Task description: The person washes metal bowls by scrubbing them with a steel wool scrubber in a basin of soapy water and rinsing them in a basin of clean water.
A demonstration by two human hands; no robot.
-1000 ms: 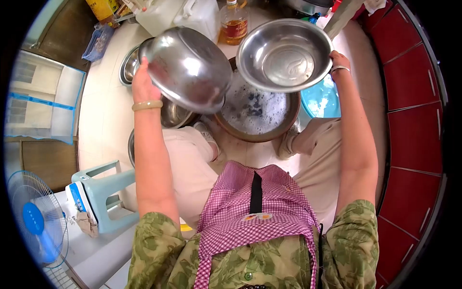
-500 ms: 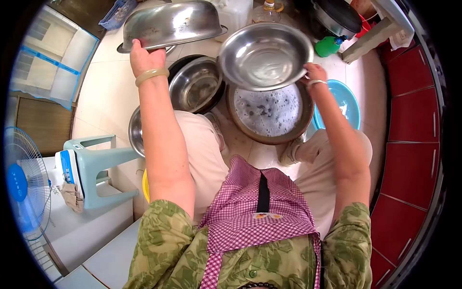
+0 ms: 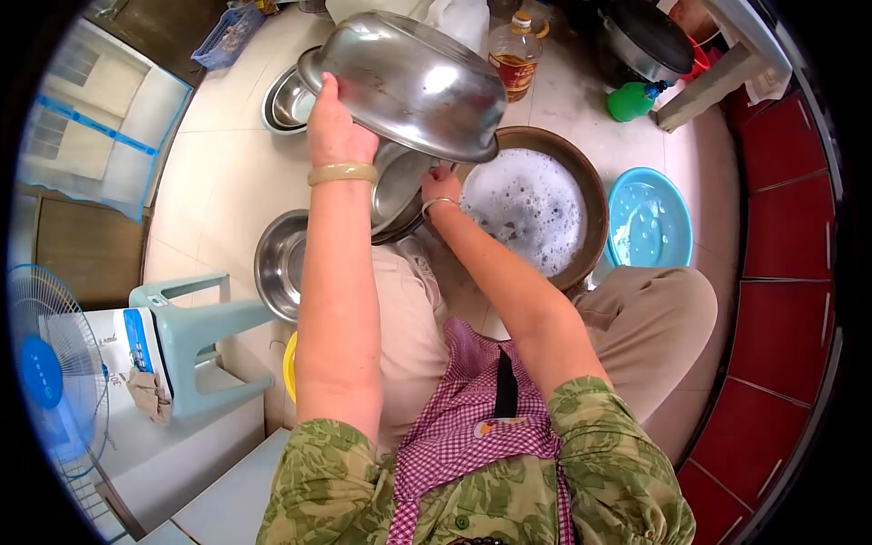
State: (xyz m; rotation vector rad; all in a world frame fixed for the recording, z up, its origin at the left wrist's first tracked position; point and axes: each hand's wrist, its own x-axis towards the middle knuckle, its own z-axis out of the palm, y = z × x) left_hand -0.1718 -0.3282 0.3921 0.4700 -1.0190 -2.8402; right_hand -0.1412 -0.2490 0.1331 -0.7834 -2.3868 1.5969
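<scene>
My left hand [image 3: 341,127] is closed on the rim of a large stainless steel basin [image 3: 409,86], raised and tilted with its outside facing me. Below it, my right hand [image 3: 440,185] pinches the rim of another steel basin [image 3: 392,182]. That basin sits low over the dark-rimmed stack on the floor, largely hidden behind the raised basin and my wrist. Just right of my right hand stands a wide brown-rimmed tub [image 3: 595,213] full of foamy water [image 3: 531,204].
A turquoise basin [image 3: 649,218] with some suds stands at the right. Steel bowls [image 3: 292,102] and a steel basin [image 3: 280,263] lie at the left. An oil bottle [image 3: 516,59], a green bottle [image 3: 629,102], a stool [image 3: 195,336] and a fan [image 3: 45,372] surround the floor space.
My right hand has brought its steel basin left and down from above the foamy tub to the stack. My left hand has moved its large basin right, tilting it more.
</scene>
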